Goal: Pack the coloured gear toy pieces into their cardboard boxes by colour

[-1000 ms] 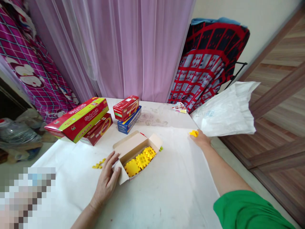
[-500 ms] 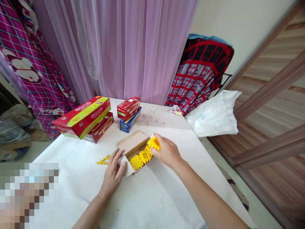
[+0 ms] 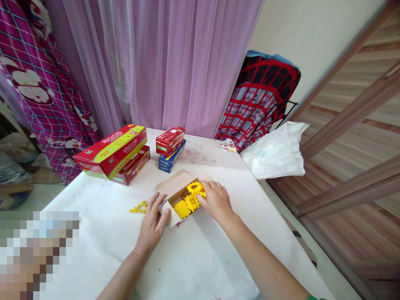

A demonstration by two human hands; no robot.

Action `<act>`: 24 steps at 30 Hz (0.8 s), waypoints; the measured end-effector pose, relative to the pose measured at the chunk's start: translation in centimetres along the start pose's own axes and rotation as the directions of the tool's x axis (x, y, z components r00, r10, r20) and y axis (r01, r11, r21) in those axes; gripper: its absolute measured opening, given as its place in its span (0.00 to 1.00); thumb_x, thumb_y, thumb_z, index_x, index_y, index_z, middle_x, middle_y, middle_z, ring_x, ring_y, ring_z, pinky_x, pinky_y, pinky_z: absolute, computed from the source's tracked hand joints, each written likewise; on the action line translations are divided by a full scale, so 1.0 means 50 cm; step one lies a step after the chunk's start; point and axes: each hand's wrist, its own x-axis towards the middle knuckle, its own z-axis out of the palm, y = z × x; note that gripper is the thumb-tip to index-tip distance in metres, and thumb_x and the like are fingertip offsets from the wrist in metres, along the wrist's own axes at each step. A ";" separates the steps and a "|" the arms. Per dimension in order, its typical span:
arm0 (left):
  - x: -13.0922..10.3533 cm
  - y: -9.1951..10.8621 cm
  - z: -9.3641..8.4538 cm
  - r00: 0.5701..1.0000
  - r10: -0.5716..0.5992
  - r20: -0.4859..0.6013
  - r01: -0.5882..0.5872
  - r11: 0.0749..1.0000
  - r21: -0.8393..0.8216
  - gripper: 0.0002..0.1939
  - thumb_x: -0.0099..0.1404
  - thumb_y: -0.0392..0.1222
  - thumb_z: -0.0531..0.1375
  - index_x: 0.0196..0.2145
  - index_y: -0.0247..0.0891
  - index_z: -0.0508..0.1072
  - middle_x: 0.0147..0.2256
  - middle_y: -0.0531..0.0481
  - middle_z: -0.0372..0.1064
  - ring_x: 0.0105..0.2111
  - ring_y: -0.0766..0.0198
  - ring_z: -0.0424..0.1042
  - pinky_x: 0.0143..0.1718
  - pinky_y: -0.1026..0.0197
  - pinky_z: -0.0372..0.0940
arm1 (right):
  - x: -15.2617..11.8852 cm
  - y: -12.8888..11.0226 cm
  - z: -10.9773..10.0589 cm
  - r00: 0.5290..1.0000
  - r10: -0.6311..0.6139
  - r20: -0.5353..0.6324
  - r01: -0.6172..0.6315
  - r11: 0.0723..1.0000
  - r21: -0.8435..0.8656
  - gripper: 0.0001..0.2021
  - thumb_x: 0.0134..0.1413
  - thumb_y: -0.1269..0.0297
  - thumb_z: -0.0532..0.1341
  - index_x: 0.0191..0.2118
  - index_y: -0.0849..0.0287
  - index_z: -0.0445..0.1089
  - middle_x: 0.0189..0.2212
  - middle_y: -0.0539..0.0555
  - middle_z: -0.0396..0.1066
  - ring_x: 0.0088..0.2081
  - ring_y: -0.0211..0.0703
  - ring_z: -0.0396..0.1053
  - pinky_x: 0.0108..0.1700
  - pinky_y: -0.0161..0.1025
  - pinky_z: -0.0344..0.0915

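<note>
An open cardboard box lies on the white-covered table, with its lid folded back and an end flap sticking out. Several yellow plastic interlocking building blocks sit inside it. My right hand is at the far right end of the box, its fingers and thumb closed on a yellow building block that sits level with the opening. At the near left end, my left hand rests against the flap with fingers apart. A triangular, notched yellow piece lies just left of my left fingers.
A large red and yellow box rests on another red box at the left. Farther back, a small red box tops a blue box. A crumpled wrapper and a white bag lie at the right edge.
My right hand has lowered the yellow block from a tilted position above the box's far end down into the opening. My left hand has stayed by the flap. The view has shifted slightly.
</note>
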 end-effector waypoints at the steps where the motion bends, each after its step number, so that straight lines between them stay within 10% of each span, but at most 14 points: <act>1: 0.000 0.000 -0.001 1.000 0.001 0.006 -0.001 1.000 -0.004 0.23 0.69 0.50 0.53 0.59 0.43 0.65 0.63 0.40 0.55 0.59 0.51 0.63 0.61 0.44 0.58 | 0.000 0.000 0.001 1.000 0.002 -0.002 -0.002 1.000 0.004 0.23 0.59 0.57 0.58 0.58 0.56 0.64 0.45 0.60 0.71 0.47 0.52 0.67 0.47 0.45 0.60; 16: -0.002 -0.005 0.002 1.000 -0.008 0.016 0.009 0.999 -0.032 0.22 0.69 0.49 0.53 0.58 0.44 0.64 0.63 0.40 0.54 0.60 0.52 0.62 0.59 0.45 0.61 | -0.008 -0.013 0.017 0.994 -0.001 -0.112 0.035 0.955 0.295 0.24 0.52 0.60 0.61 0.56 0.57 0.66 0.49 0.59 0.72 0.50 0.52 0.68 0.53 0.46 0.61; 24: -0.002 -0.003 0.003 1.000 -0.016 0.017 0.017 0.999 -0.040 0.22 0.69 0.50 0.53 0.58 0.44 0.64 0.63 0.40 0.54 0.59 0.52 0.64 0.57 0.46 0.62 | -0.029 -0.047 0.002 0.997 -0.058 -0.045 0.065 0.985 0.160 0.22 0.54 0.52 0.61 0.53 0.54 0.69 0.50 0.60 0.71 0.52 0.55 0.66 0.51 0.48 0.59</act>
